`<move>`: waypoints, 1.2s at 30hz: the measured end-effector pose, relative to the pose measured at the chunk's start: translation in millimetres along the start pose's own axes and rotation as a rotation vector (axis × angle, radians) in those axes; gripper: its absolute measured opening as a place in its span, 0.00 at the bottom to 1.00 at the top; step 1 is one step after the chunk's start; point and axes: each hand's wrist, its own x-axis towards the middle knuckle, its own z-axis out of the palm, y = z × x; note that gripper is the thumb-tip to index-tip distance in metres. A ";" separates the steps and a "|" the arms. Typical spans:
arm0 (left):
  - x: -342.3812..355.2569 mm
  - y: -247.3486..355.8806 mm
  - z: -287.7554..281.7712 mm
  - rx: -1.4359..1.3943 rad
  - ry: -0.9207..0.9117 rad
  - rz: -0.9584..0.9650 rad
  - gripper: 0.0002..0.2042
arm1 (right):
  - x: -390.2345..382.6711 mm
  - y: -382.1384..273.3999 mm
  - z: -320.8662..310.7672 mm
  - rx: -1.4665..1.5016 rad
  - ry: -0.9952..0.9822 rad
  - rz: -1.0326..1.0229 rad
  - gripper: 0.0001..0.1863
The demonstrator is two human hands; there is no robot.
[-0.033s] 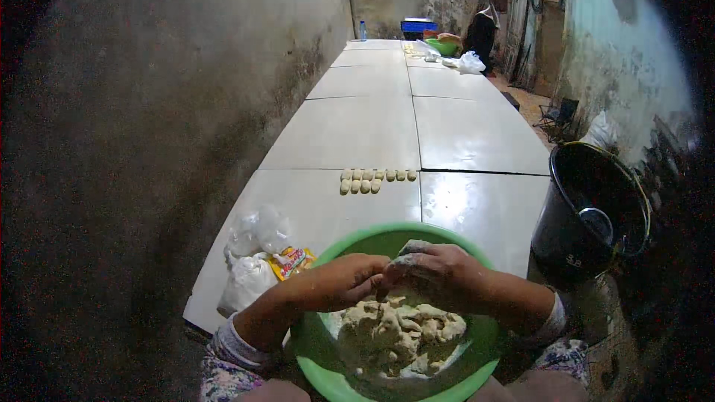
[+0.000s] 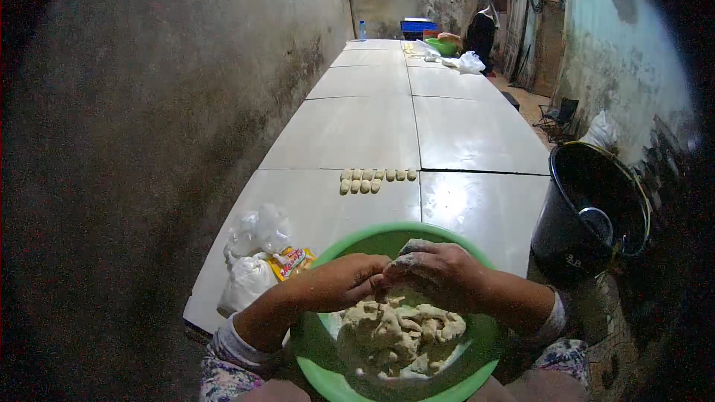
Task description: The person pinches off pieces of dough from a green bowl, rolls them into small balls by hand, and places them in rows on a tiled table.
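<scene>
A green basin (image 2: 335, 244) in front of me holds a lumpy, pale, floury mass of dough (image 2: 398, 331). Over its middle, my left hand (image 2: 350, 281) and my right hand (image 2: 436, 272) meet with fingers curled in against each other. Whatever lies between them is hidden by the fingers. White flour or dough coats the right fingers. Beyond the basin, several small oval dough pieces (image 2: 365, 181) lie in two short rows on the white tabletop (image 2: 350, 134).
Left of the basin sit a clear plastic bag of white powder (image 2: 247, 283) and a yellow packet (image 2: 291, 261). A large black bucket (image 2: 570, 231) stands at the right. At the far end, a person in dark clothes (image 2: 482, 33) is beside another green basin (image 2: 442, 47).
</scene>
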 end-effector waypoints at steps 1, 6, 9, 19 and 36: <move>-0.9 0.6 -0.7 -0.006 -0.022 -0.045 0.14 | 0.1 4.4 1.4 -0.051 0.024 -0.096 0.16; -0.6 -1.6 0.9 -0.044 -0.021 -0.046 0.16 | 0.8 -12.9 -10.8 -0.005 0.079 -0.031 0.15; -5.2 -0.7 0.6 -0.057 -0.017 -0.056 0.18 | 5.2 -18.1 -13.5 -0.016 0.026 0.028 0.15; 3.3 6.1 -0.9 -0.122 -0.038 -0.069 0.15 | 0.7 -18.6 -13.8 -0.090 -0.073 0.055 0.14; 4.3 7.0 -0.5 0.045 0.087 0.071 0.15 | 0.9 -28.7 -19.6 -0.109 -0.017 0.064 0.12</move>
